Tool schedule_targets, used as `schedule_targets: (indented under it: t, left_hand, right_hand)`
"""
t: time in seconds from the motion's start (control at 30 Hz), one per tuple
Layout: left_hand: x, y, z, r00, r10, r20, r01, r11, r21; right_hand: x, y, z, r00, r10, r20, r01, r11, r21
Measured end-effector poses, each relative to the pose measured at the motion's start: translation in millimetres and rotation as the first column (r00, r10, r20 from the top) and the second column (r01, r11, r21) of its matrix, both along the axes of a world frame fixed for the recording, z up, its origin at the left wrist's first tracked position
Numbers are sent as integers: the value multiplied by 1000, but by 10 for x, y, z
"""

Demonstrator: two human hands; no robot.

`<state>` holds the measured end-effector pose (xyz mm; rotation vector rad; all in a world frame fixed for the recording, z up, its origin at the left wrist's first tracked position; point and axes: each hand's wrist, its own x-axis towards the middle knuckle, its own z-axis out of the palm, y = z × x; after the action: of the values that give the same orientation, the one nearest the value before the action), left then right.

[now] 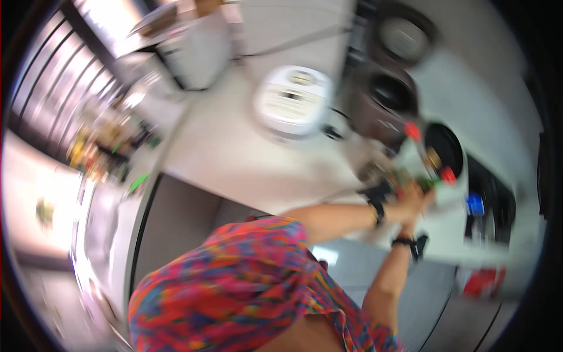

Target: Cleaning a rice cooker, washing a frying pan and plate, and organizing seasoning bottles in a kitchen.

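Both of my hands meet at the right of the view, over the counter's edge, and motion blurs them. My left hand [402, 207] reaches across from the left, with a dark band on its wrist. Close against it is my right hand [415, 213], whose wrist also carries a dark band. Green and red shapes [422, 182] show right at the fingers; whether either hand grips them is too blurred to tell. Just beyond are a red-topped item [412, 131] and another red piece [447, 175]. A dark round pan [446, 147] lies behind them.
A white rice cooker [292, 99] stands on the pale counter [215, 145]. Two dark, round-topped appliances [385, 103] [402, 37] stand farther back. A black recess [492, 189] holds a blue item [475, 203]. Blurred mixed goods [110, 141] crowd the window side. A red packet [484, 281] sits low right.
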<state>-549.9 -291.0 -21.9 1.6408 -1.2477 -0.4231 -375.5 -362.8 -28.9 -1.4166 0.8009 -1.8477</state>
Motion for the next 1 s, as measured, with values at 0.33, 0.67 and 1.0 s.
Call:
schedule_targets:
  t: [0.33,0.67,1.0]
  left_hand:
    - [1468,278,181,652,-745,-142,755,656,23]
    - [3982,2015,227,834,-458,-307,435,889,-142]
    - [7031,4114,678,661,748,63,-649,612,-452]
  right_hand:
    - [-2108,-101,-602,790,-234,-567,405,893,197]
    - [-1105,1715,-421,789,-466,-400,524,851,42]
    - [2886,2730,565,773,553,-312,-543,830,125]
